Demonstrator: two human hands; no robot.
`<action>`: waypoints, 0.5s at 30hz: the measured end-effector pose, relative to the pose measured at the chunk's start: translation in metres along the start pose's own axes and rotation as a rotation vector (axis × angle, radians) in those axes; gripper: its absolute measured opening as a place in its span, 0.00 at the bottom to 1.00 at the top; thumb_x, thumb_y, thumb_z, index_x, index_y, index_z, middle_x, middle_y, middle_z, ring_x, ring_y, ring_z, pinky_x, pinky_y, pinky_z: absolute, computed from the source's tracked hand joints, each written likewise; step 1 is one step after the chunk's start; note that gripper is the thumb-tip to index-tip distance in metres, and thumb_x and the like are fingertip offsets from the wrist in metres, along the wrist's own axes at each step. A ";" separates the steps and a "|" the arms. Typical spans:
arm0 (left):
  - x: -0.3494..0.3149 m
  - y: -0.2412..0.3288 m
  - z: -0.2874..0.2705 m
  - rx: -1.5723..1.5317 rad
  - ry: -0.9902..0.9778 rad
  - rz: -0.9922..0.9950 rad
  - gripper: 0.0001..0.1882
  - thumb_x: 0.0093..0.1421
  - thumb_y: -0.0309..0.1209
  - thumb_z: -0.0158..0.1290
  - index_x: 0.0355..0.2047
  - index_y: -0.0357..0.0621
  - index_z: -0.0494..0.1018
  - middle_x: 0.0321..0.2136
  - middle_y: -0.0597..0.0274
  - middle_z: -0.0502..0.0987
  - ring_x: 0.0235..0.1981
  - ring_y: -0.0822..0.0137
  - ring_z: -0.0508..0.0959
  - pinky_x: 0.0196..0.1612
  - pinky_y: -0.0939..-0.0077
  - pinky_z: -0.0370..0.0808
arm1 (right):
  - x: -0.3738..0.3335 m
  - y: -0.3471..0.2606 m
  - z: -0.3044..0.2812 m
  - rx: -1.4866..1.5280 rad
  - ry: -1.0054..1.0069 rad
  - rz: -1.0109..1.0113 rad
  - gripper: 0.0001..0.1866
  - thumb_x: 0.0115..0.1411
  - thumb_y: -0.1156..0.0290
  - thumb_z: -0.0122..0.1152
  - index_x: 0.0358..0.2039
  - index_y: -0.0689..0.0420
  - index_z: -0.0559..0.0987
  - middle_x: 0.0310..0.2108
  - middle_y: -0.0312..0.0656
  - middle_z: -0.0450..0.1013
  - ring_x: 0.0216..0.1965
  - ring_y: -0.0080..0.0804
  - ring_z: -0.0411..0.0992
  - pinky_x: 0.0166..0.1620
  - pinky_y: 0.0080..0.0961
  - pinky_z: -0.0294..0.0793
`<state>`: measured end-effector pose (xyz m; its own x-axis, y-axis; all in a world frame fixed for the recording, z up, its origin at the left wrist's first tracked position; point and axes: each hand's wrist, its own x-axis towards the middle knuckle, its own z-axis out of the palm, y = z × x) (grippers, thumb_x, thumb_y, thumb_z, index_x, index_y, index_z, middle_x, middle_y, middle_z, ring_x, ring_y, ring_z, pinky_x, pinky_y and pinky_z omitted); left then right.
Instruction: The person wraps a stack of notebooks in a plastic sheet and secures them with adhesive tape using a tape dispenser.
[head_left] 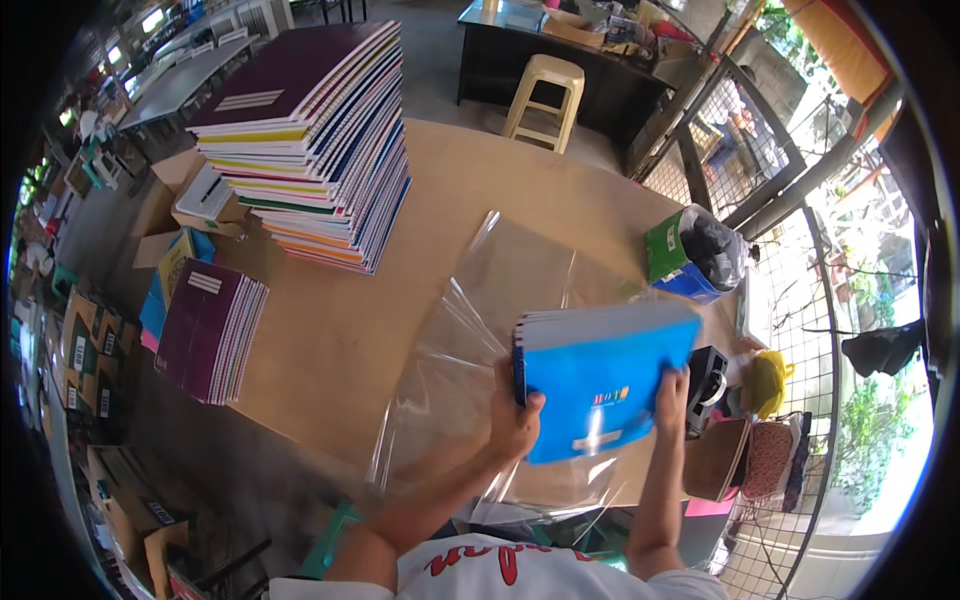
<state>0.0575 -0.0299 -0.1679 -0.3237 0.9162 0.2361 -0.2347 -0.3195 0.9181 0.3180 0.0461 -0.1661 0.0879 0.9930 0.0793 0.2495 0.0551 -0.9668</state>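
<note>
Between my two hands I hold a stack of notebooks (610,385) with a bright blue cover facing me, tilted up over the table. My left hand (517,415) grips its left side, thumb on the cover. On the right side my right hand (672,395) is closed around the edge. Underneath lie clear plastic sheets or bags (430,400), creased and shiny, spread over the tabletop. To the far left rises a tall pile of notebooks (340,150) with a dark purple cover on top. A smaller bundle of purple notebooks (212,330) stands at the table's left edge.
A green and blue box (685,255) holding dark plastic sits at the table's right. Beside it are a black tape dispenser (707,385) and a yellow bag (768,383). Cardboard boxes (100,350) stand left. A cream stool (546,100) is beyond the table (320,360).
</note>
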 end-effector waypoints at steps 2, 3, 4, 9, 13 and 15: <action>-0.020 0.012 0.014 -0.076 0.240 -0.341 0.48 0.61 0.65 0.49 0.63 0.35 0.52 0.52 0.50 0.68 0.52 0.64 0.69 0.55 0.65 0.67 | 0.045 -0.031 0.005 -0.382 -0.288 0.232 0.31 0.64 0.49 0.53 0.50 0.69 0.76 0.32 0.44 0.77 0.36 0.27 0.73 0.38 0.24 0.74; -0.034 0.002 0.009 -0.092 0.225 -0.544 0.45 0.65 0.61 0.46 0.66 0.36 0.48 0.58 0.49 0.62 0.58 0.61 0.64 0.61 0.62 0.61 | 0.058 -0.040 0.025 -0.411 -0.335 0.204 0.36 0.62 0.43 0.54 0.48 0.70 0.78 0.33 0.48 0.78 0.38 0.32 0.76 0.40 0.28 0.75; -0.045 -0.014 0.006 -0.098 0.237 -0.544 0.45 0.65 0.61 0.46 0.66 0.36 0.48 0.58 0.49 0.62 0.58 0.61 0.64 0.61 0.62 0.61 | 0.068 -0.047 0.049 -0.439 -0.387 0.176 0.40 0.60 0.37 0.55 0.45 0.71 0.79 0.34 0.53 0.79 0.39 0.37 0.78 0.42 0.32 0.76; -0.061 -0.045 0.002 -0.496 0.494 -0.925 0.38 0.62 0.57 0.54 0.62 0.46 0.58 0.55 0.65 0.69 0.55 0.71 0.69 0.58 0.68 0.65 | 0.123 -0.019 0.114 -0.826 -0.701 0.287 0.53 0.45 0.20 0.54 0.40 0.68 0.83 0.38 0.58 0.80 0.43 0.51 0.79 0.46 0.40 0.76; -0.064 -0.075 -0.015 -0.648 0.483 -0.968 0.32 0.60 0.55 0.58 0.56 0.53 0.64 0.46 0.74 0.72 0.46 0.77 0.70 0.53 0.72 0.65 | 0.137 -0.001 0.150 -0.844 -0.819 0.265 0.53 0.44 0.20 0.56 0.40 0.66 0.84 0.37 0.56 0.80 0.42 0.50 0.79 0.45 0.39 0.76; -0.061 -0.086 -0.018 -0.584 0.576 -1.091 0.31 0.59 0.55 0.59 0.56 0.56 0.65 0.44 0.77 0.72 0.43 0.78 0.69 0.51 0.77 0.62 | 0.141 0.016 0.160 -0.792 -0.853 0.200 0.51 0.42 0.20 0.57 0.37 0.65 0.85 0.35 0.54 0.80 0.41 0.50 0.79 0.43 0.39 0.77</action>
<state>0.0812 -0.0628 -0.2674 -0.0248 0.5825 -0.8125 -0.9178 0.3088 0.2494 0.1804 0.2036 -0.2093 -0.4046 0.7420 -0.5345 0.8595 0.1090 -0.4993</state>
